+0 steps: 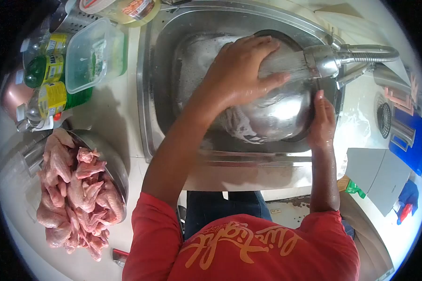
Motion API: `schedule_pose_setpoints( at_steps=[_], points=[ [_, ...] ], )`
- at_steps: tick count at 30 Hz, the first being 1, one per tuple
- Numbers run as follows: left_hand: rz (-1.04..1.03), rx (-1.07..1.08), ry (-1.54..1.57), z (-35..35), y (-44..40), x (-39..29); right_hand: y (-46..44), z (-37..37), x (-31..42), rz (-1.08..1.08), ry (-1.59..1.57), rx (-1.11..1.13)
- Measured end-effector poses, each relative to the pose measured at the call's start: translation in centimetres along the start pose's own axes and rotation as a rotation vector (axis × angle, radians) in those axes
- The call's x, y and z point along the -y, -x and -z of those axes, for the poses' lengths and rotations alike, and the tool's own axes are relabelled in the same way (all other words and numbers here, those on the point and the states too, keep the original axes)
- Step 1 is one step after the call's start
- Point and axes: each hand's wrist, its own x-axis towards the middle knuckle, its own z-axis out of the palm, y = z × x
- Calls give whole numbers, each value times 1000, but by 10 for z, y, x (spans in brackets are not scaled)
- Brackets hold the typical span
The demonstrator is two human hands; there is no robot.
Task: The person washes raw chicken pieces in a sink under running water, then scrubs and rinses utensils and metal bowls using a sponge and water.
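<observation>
A shiny metal bowl [288, 110] sits tilted in the steel sink [166, 28], with soap foam on its lower left side. Water sprays onto it from the faucet head [321, 62]. My left hand [246, 70] lies across the bowl's upper part under the spray, its fingers stretched out and the thumb apart. At the bowl's right edge, my right hand [322, 122] grips the rim, thumb up. Part of the bowl is hidden behind my left hand and forearm.
Raw chicken pieces [82, 196] are heaped in a metal basin [115, 157] on the left counter. Behind them stand several bottles [51, 68] and a clear plastic container [86, 58]. A round drain strainer [383, 120] lies right of the sink.
</observation>
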Motion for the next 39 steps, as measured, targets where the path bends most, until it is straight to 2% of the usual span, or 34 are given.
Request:
schedule_pose_setpoints(
  at_steps=[1,3,5,7,10,14,17,21,22,24,27,28,31,32,35,36,38,39],
  points=[
    [20,26,84,-3,-7,1,0,6,3,-6,-56,-48],
    [186,97,349,-7,-20,7,1,17,10,-15,-170,-140],
    [242,57,432,-13,-23,8,-3,30,1,-69,-301,-161],
    [188,-94,327,-26,-15,15,-8,30,-6,-86,-446,-181],
    [252,-178,436,-42,7,9,-5,15,-2,-146,-574,-192],
    [5,-207,23,-51,31,-21,-2,-5,9,-217,-840,-201],
    [-108,-97,-299,-58,45,-34,-4,-15,7,-214,-977,-232],
    [95,-404,175,-64,46,1,9,-30,0,-248,-981,-253],
    [212,-498,298,-67,44,14,12,-33,-5,-256,-973,-266],
    [649,-513,871,-63,45,35,19,-33,-9,-283,-984,-199],
    [1059,-352,1553,-43,65,82,20,-34,-20,-284,-952,-102],
    [1152,-387,1432,-24,59,63,19,-33,-24,-276,-932,-72],
    [977,-329,1378,4,74,76,5,-20,-34,-300,-714,53],
    [1095,-342,1353,15,77,74,-7,-12,-46,-305,-561,32],
    [1080,-246,1205,31,84,79,-19,-4,-45,-27,93,170],
    [1088,-183,1156,32,82,77,-20,-12,-20,172,152,423],
    [1104,-52,1056,32,79,72,-17,-26,4,513,563,578],
    [1049,-123,1069,28,80,74,-15,-32,8,684,771,647]
  ],
)
